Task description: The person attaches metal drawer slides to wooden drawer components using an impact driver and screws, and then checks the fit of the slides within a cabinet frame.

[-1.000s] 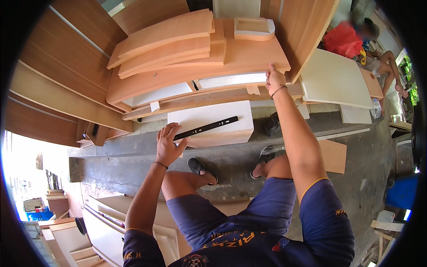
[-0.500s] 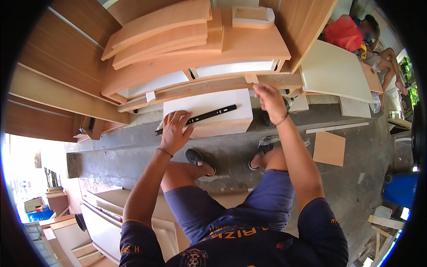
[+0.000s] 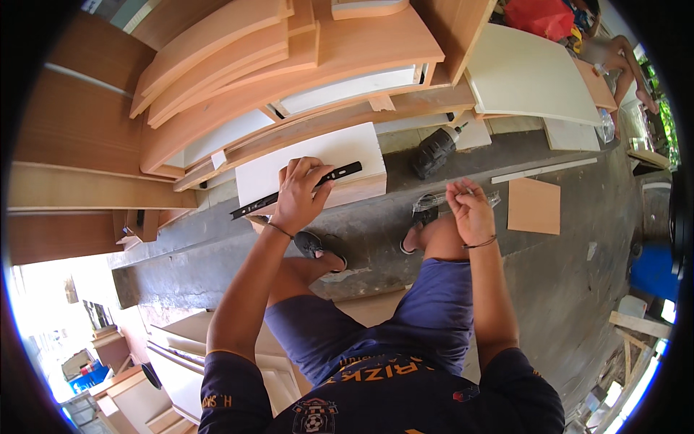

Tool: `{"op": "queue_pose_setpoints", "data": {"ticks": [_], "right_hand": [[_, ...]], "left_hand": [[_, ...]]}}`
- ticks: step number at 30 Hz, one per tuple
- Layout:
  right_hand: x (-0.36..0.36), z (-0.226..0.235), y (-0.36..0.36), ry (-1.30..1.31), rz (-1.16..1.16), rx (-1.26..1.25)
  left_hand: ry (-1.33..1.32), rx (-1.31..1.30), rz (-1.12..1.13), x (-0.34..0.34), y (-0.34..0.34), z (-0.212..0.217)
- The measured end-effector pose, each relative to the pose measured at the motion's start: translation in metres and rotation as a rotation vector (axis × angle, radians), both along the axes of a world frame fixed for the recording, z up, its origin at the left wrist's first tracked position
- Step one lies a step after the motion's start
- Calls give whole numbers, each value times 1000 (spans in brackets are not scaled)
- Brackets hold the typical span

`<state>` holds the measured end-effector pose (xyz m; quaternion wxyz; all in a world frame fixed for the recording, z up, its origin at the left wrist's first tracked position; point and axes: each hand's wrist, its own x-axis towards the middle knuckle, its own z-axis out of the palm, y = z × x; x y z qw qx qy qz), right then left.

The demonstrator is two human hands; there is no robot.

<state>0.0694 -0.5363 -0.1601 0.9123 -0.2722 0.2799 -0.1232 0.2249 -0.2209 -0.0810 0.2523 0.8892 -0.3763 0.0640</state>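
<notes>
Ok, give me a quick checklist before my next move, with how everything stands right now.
1. Left hand on the black rail: ok, fingers and thumb are at it.
2. Rail exactly lined up with the white box: cannot tell.
3. Right hand clear of the box: ok, it is apart from it.
4. Something small in the right fingertips: cannot tell.
5. Drill in hand: not ok, it lies beside the box.
6. Space by the right shoe clear: not ok, clear plastic there.
</notes>
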Motion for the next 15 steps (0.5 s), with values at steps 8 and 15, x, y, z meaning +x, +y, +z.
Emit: {"op": "queue_pose_setpoints", "data": {"ticks": [8,15], "right_hand": [[5,-30,-56,-10,-102,25],[56,-69,-82,-21,-114,61]], "left_hand": [[45,-24,-37,-4,-29,4],[51,-40,1,-12,-36,-1]]}}
